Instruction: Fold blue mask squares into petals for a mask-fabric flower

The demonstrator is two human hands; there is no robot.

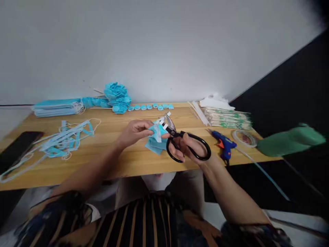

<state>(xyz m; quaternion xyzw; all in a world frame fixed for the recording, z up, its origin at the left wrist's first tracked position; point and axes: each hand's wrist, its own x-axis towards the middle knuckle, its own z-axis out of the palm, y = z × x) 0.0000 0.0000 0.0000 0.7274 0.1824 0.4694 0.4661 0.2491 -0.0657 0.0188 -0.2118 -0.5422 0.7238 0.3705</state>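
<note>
My left hand (pixel 137 132) pinches a small piece of blue mask fabric (pixel 158 129) above the middle of the table. My right hand (pixel 189 145) has its fingers through the black handles of a pair of scissors (pixel 177 134). The blades are parted and point up and left, at the fabric's right side; whether they touch it I cannot tell. White bands show around a blade. Under the hands lie more folded blue fabric pieces (pixel 155 145) on the wooden table (pixel 113 125).
Behind stand blue fabric flowers (pixel 117 96), a stack of masks (pixel 58 107) and a row of small blue pieces (pixel 149 107). Cut mask strips (pixel 69 139) and a phone (pixel 19 149) lie left. Rightward are wrapped sticks (pixel 226 117), a blue glue gun (pixel 223 144), a tape roll (pixel 244 138) and a green bag (pixel 290 140).
</note>
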